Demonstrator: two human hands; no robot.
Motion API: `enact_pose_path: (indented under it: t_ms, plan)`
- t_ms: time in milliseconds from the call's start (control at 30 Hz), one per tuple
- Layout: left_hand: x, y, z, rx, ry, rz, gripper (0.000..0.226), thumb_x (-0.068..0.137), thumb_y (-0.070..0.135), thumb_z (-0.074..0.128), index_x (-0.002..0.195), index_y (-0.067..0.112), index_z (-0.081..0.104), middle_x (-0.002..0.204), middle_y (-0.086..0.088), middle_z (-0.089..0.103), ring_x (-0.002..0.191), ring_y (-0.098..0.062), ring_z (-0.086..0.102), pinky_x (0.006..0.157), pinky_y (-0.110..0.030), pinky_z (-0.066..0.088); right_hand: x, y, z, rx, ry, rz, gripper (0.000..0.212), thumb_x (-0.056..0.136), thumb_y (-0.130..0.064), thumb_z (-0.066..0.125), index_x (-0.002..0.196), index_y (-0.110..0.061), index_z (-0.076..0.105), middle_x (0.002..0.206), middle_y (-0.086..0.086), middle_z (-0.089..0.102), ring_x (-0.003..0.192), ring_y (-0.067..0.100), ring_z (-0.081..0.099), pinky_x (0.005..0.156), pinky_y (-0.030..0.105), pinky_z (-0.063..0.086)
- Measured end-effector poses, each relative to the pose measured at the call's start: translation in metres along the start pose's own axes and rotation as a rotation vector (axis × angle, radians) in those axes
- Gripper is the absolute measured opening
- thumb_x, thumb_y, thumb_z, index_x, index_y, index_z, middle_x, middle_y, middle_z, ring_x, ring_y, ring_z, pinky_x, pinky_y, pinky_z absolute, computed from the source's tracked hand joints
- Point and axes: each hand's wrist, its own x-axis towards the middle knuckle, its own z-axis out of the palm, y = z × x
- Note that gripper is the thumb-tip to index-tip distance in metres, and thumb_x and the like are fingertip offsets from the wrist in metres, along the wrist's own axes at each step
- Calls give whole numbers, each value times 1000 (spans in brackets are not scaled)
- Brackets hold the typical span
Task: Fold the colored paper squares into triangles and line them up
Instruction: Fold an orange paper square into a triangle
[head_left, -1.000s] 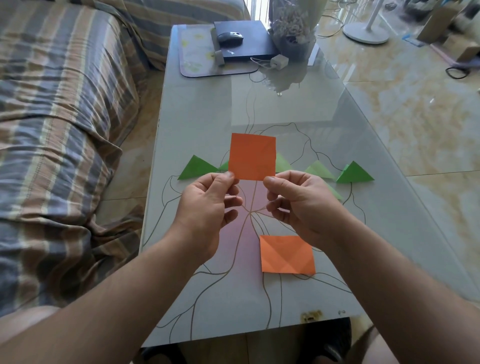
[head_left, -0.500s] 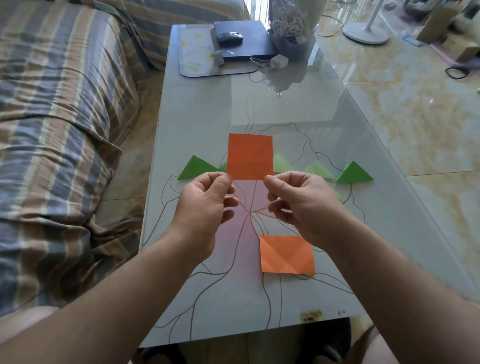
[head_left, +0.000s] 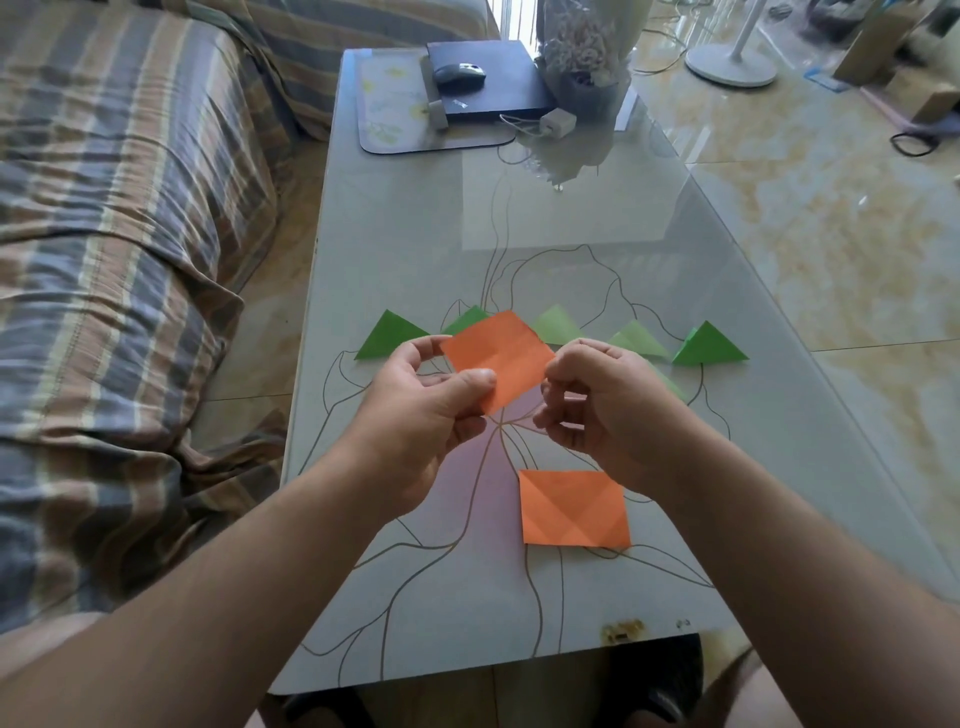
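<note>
While the left hand (head_left: 415, 410) pinches the orange square (head_left: 498, 358), hiding one green triangle (head_left: 464, 320), right fingers (head_left: 558, 415) curl empty.

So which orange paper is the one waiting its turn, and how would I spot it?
Start at the glass table with the flower line drawing and follow it to the near end. The orange square lies flat there, just below the right hand. Unlike the other orange sheet, held in the air, nobody touches it, and it shows diagonal creases.
</note>
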Motion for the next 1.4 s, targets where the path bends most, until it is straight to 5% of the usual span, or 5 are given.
enact_pose_path:
  t_ms: [267,500,633,833,1400]
  plan:
    - [-3,-10,6,-197,-4,-108,30,91,-7,68,116,6,56,99,-17,75,77,-23,77,68,-29,63,-5,14,12,-122,24,-182,24,94,-12,73,109,-12,55,83,6,72,68,24,66,67,35,52]
    - [-6,-11,6,-173,-63,-261,21,93,14,71,113,12,67,84,-6,73,73,-17,69,74,-33,60,-1,10,2,-210,65,-378,5,93,-3,73,96,-5,69,77,13,72,66,20,65,65,32,55]
    - [4,4,-6,-108,-47,-159,33,95,24,67,127,14,64,105,-10,73,86,-23,72,71,-36,60,1,9,-2,-218,8,-315,5,94,-2,70,93,-4,75,76,14,72,67,19,63,64,28,53]
    - [6,17,-19,215,-99,-79,45,87,10,79,127,25,63,107,-16,76,83,-28,76,67,-39,63,-1,12,1,-236,-87,-275,6,95,-2,71,93,-4,76,79,16,72,72,20,63,72,33,55]
    - [8,17,-21,211,-85,-53,43,86,3,78,123,21,66,109,-21,74,77,-25,77,59,-29,59,-5,11,-4,-237,-300,-245,25,83,-3,82,103,-17,77,82,-4,73,79,27,50,80,43,46]
